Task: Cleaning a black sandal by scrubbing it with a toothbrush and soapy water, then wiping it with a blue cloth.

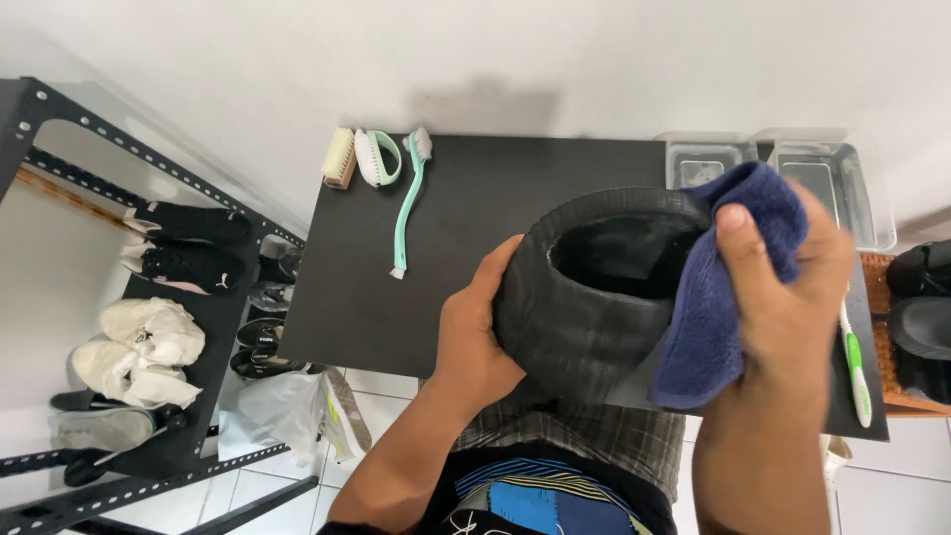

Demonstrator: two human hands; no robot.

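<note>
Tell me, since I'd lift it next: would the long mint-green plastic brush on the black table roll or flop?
The long mint-green plastic brush probably stays stiff, since its slim handle lies straight. Likely light, being thin. It seems unlikely to roll, resting flat on the black table.

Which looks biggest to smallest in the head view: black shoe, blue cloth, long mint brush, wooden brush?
1. black shoe, though nearest the camera
2. blue cloth, equally near
3. long mint brush
4. wooden brush
</note>
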